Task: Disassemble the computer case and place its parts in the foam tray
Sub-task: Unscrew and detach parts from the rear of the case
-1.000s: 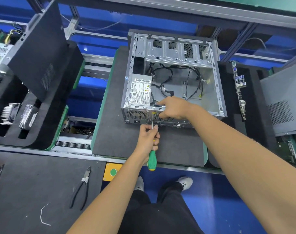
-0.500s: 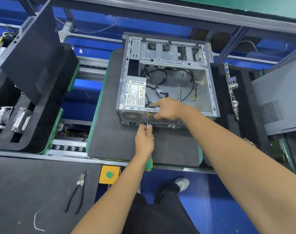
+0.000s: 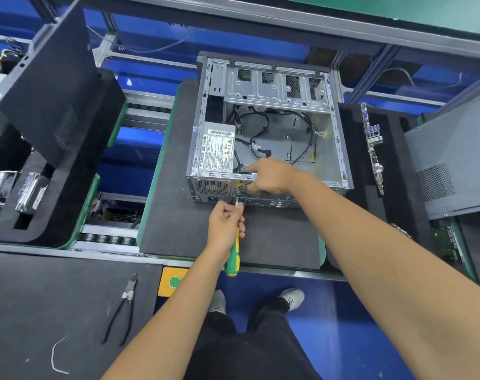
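The computer case (image 3: 269, 127) lies open on the mat (image 3: 167, 215) before me, power supply (image 3: 217, 152) in its near left corner. Foam trays (image 3: 69, 187) sit left and right of it. Pliers (image 3: 122, 311) lie on the bench at my near left.

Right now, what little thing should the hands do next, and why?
Probably turn the screwdriver to loosen a screw. The left hand holds its tip against the back of the computer case, beside the power supply, while the right hand steadies the case.
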Demonstrator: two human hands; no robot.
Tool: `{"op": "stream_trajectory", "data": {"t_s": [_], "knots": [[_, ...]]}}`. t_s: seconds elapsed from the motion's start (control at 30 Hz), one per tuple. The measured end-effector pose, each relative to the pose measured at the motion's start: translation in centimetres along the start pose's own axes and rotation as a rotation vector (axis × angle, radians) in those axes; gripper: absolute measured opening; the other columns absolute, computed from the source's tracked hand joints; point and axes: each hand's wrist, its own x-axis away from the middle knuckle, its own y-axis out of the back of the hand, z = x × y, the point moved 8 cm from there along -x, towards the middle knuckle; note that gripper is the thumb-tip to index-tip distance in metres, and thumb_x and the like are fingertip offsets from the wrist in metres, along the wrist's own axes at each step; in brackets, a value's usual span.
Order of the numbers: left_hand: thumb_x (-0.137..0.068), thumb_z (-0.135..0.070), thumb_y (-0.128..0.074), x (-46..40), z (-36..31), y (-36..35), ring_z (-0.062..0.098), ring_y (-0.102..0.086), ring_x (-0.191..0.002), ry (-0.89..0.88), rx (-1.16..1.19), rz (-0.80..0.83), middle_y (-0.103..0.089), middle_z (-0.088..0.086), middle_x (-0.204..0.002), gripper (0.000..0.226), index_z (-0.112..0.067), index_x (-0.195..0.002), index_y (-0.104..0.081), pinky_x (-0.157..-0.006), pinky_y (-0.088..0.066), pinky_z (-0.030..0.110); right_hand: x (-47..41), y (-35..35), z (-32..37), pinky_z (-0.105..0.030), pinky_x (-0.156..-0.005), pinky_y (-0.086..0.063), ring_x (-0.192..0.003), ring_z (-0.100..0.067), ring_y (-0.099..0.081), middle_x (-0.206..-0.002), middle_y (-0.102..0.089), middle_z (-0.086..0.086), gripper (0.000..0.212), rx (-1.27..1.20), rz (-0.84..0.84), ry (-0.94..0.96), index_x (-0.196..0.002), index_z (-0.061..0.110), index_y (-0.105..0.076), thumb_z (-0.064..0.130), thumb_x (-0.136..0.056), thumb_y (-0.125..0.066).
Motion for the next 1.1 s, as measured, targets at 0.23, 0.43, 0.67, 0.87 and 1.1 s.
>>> {"op": "stream_trajectory", "data": {"t_s": [0.23,0.43,0.67,0.87,1.1], "knots": [[-0.103,-0.031,-0.061,-0.2,-0.1,0.0,0.013,-0.057,-0.047,-0.043,-0.100,-0.082,-0.065,0.004,-0.062,0.027,-0.009,-0.088,-0.053,-0.047,-0.051,0.028,0.4,0.2,0.2,-0.026,-0.058,-0.044,-0.063,-0.010,-0.063,-0.067,-0.070,-0.001,0.073,0.004,0.010,0.004,-0.147,0.022,-0.053,0.039,-0.076,-0.062],[-0.109,-0.031,-0.047,-0.1,0.3,-0.8,0.013,-0.059,-0.051,0.076,-0.003,-0.007,-0.067,0.007,-0.068,0.029,-0.008,-0.096,-0.058,-0.052,-0.054,0.030,0.8,0.5,0.6,-0.025,-0.056,-0.036,-0.062,-0.006,-0.055,-0.066,-0.062,0.006,0.076,0.011,0.004,0.011,-0.141,0.022,-0.059,0.041,-0.068,-0.057],[-0.109,-0.031,-0.046,-0.1,-0.2,-0.6,0.007,-0.046,-0.048,-0.009,-0.117,-0.045,-0.061,-0.002,-0.066,0.023,-0.011,-0.100,-0.054,-0.043,-0.039,0.024,0.7,0.4,0.5,-0.026,-0.055,-0.038,-0.057,-0.010,-0.057,-0.062,-0.064,0.005,0.072,-0.003,0.007,-0.004,-0.132,0.021,-0.065,0.042,-0.064,-0.056],[-0.102,-0.028,-0.061,-0.1,-1.5,0.0,0.010,-0.054,-0.052,-0.132,-0.235,-0.102,-0.065,0.003,-0.070,0.021,-0.013,-0.093,-0.052,-0.046,-0.049,0.030,0.5,0.2,0.4,-0.026,-0.055,-0.038,-0.061,-0.009,-0.060,-0.067,-0.067,0.004,0.072,-0.009,0.012,-0.008,-0.143,0.024,-0.057,0.039,-0.072,-0.061],[-0.109,-0.028,-0.048,-0.8,-1.1,-0.6,0.012,-0.057,-0.046,-0.066,-0.200,-0.050,-0.075,0.003,-0.072,0.024,-0.010,-0.096,-0.056,-0.051,-0.050,0.028,0.2,0.0,0.0,-0.027,-0.055,-0.038,-0.058,-0.012,-0.061,-0.064,-0.069,0.001,0.082,-0.017,0.002,0.002,-0.143,0.026,-0.057,0.045,-0.064,-0.056]]}}
